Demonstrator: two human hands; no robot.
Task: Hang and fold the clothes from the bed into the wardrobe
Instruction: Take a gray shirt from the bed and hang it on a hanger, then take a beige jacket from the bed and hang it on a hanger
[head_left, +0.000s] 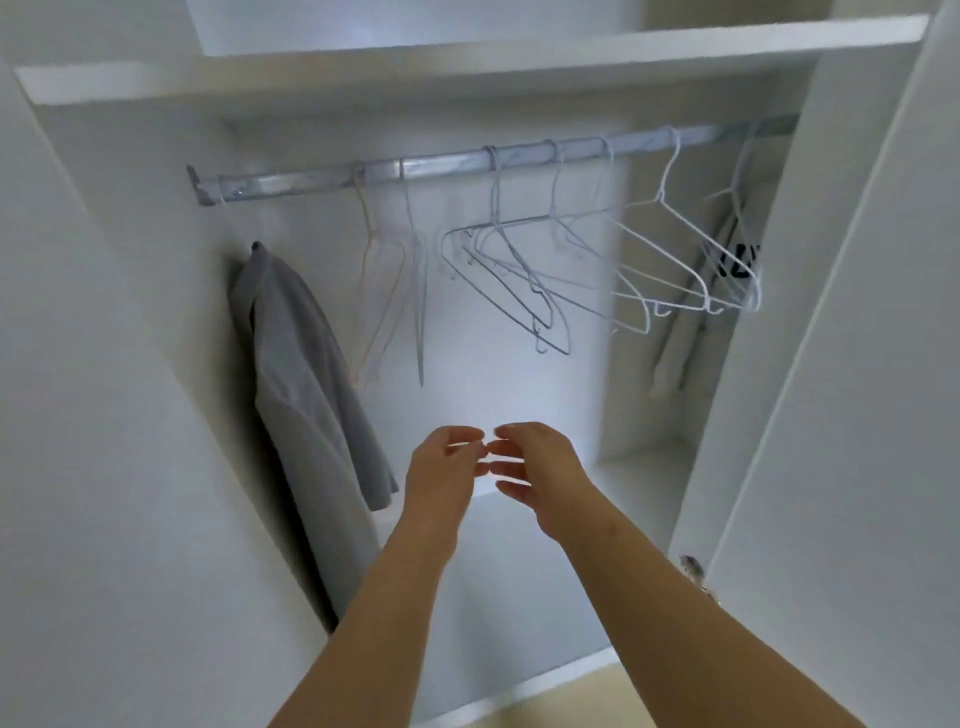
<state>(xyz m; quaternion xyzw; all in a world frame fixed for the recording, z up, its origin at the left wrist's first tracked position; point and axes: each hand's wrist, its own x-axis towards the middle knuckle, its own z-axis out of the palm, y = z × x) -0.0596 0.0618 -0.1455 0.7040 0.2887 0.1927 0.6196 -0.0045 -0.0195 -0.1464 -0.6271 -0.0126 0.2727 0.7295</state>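
Left hand (441, 467): raised inside the open wardrobe (493, 374), fingers loosely bent, holding nothing. Right hand (540, 473): just beside it, fingers likewise relaxed and empty, the fingertips of the two hands almost meeting. Grey garment (301, 374): hangs to the left of the hands against the left side wall, below the left end of the rail (311, 174); what it hangs from cannot be made out. Rail: metal, running across the wardrobe above the hands. Wire hangers (519, 270): bare, pale, spread along the rail at varied angles, several blurred. White garment with black lettering (675, 343): at the far right end of the rail, partly hidden. Shelf (467, 57): white, above the rail. Door (857, 364): white, standing open at right.
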